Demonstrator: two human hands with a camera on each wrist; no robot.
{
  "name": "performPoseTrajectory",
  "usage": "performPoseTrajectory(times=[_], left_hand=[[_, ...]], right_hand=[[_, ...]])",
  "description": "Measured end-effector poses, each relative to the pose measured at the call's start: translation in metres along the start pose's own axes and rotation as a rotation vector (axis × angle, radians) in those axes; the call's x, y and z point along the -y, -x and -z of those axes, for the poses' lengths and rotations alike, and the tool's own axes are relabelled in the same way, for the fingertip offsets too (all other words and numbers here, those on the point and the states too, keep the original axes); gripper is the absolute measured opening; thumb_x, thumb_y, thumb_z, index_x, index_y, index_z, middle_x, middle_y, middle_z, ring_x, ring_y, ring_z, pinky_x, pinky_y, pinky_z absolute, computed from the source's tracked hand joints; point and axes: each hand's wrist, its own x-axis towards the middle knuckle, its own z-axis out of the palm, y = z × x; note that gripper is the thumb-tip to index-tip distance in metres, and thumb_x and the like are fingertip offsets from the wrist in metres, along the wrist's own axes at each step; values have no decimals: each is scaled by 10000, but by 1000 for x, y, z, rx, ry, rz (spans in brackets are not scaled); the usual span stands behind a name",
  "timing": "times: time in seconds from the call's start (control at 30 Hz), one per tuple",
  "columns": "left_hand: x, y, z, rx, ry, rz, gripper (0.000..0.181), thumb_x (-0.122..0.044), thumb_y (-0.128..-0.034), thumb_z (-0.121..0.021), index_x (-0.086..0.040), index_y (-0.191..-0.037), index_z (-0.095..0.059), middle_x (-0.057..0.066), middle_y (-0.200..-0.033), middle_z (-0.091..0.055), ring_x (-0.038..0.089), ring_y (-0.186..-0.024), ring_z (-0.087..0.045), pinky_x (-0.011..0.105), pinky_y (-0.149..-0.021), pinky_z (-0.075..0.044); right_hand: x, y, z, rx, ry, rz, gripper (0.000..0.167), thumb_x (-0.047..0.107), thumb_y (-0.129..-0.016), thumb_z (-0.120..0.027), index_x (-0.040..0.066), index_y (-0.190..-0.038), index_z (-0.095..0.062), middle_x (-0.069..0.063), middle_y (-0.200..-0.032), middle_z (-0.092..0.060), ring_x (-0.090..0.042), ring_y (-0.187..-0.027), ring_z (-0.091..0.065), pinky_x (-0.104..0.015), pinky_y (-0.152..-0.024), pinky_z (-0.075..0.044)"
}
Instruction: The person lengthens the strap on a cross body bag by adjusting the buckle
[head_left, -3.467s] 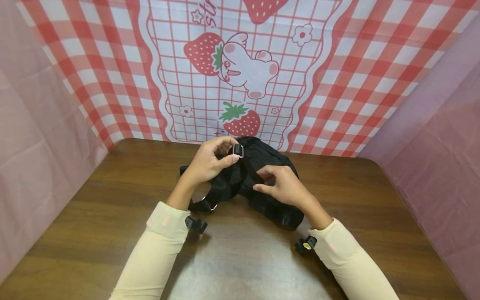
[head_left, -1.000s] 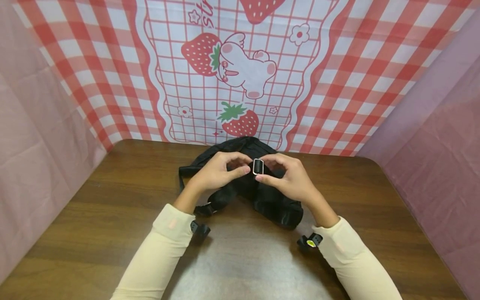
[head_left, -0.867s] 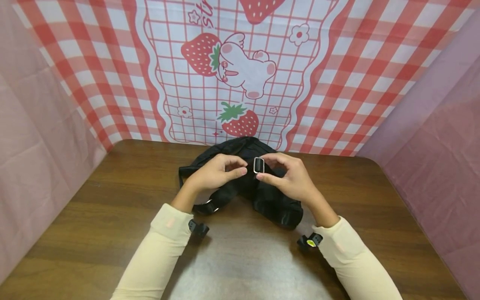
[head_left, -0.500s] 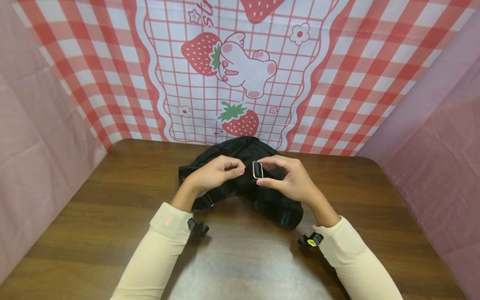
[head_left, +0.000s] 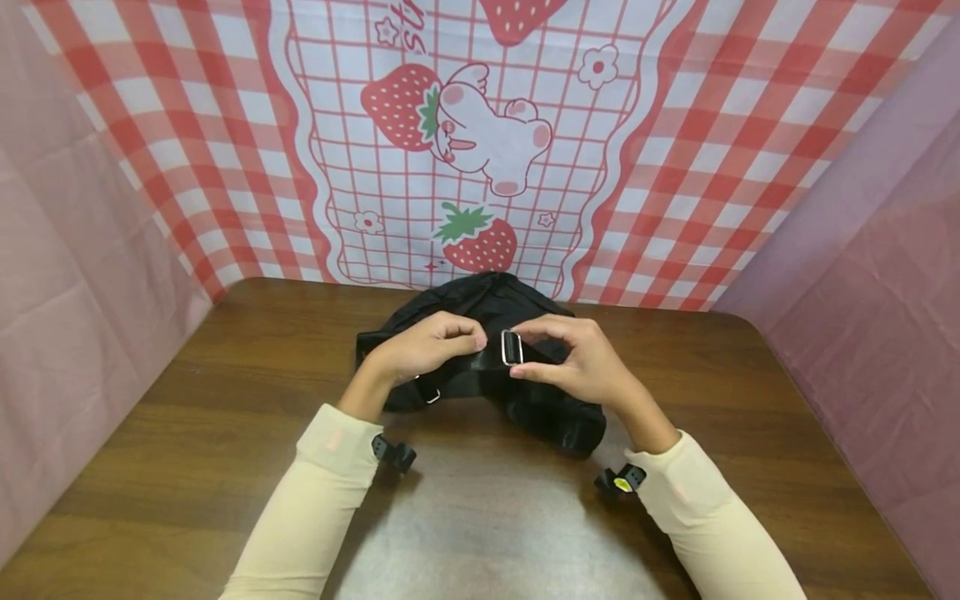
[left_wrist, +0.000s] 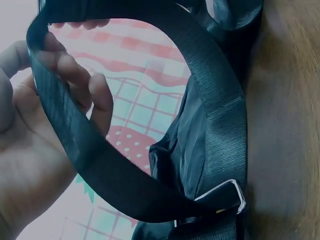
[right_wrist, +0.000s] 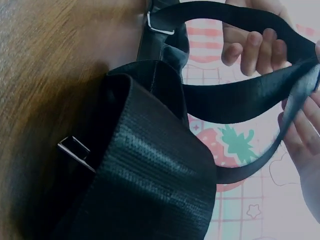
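L hand (head_left: 431, 343) pinches blk strap (left_wrist: 120, 186); R hand (head_left: 577, 354) holds metal buckle (head_left: 512, 348) btwn thumb & fingers — both over bag (head_left: 487, 296), which lies on table (head_left: 480, 508) near checked cloth (head_left: 697, 142). 1 more buckle (head_left: 430, 390) — just by L hand.

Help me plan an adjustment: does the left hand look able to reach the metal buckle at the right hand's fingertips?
Probably yes: the left hand is close and the facing side of the buckle looks free, though that hand's apparent grip on the strap may hinder.
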Motion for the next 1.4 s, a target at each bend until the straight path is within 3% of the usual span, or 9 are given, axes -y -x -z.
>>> performPoseTrajectory(times=[0.3,0.47,0.63,1.0,1.1,1.3,1.4], left_hand=[[-2,-1,-1,7,-49,-21,197,-93,-1039,-565,-38,-909,-703,-6,-773,-546,143,-762,-483,286,-707,-413],[-1,0,-1,-34,23,-17,167,-131,-1037,-610,-41,-989,-742,4,-852,-639,151,-824,-526,299,-753,-464],[-1,2,-1,-68,101,-28,152,-105,-1027,-623,-9,-1010,-739,27,-919,-691,174,-909,-576,330,-847,-505],[-3,-2,-4,-48,70,-95,166,-86,-1041,-593,-6,-1006,-734,7,-896,-672,156,-870,-547,303,-798,-482],[-3,-2,-2,-45,77,-68,187,-128,-1053,-587,-16,-1038,-736,18,-947,-687,159,-925,-571,320,-858,-497],[-3,4,4,-54,132,46,185,-183,-1045,-617,-43,-1067,-737,52,-1026,-682,190,-1021,-583,373,-947,-496],[-3,5,4,-53,124,41,164,-170,-1035,-633,-43,-1053,-735,59,-998,-683,193,-987,-581,369,-921,-501]], right_hand=[[7,-4,-6,-19,-83,20,527,-108,-668,-897,-43,-1164,-731,-136,-1110,-750,-225,-1036,-697,-246,-953,-523],[14,-6,-8,-61,-88,27,510,-180,-622,-878,-110,-1101,-716,-214,-1053,-740,-268,-1004,-701,-250,-948,-529],[10,-5,-8,-68,-97,17,512,-136,-644,-898,-58,-1122,-736,-161,-1073,-751,-227,-1018,-703,-256,-948,-532],[4,-3,-10,-48,-88,33,481,43,-717,-931,45,-1166,-757,-50,-1112,-757,-189,-999,-702,-318,-914,-554],[3,-3,-10,-60,-73,39,494,13,-695,-935,34,-1155,-759,-62,-1101,-759,-188,-982,-704,-315,-901,-558],[2,-3,-9,-109,-56,47,539,-55,-633,-940,5,-1137,-758,-98,-1074,-762,-215,-939,-702,-267,-893,-545],[1,-2,-10,-107,-54,51,543,-56,-632,-940,5,-1139,-757,-100,-1074,-762,-244,-930,-705,-267,-888,-545]])
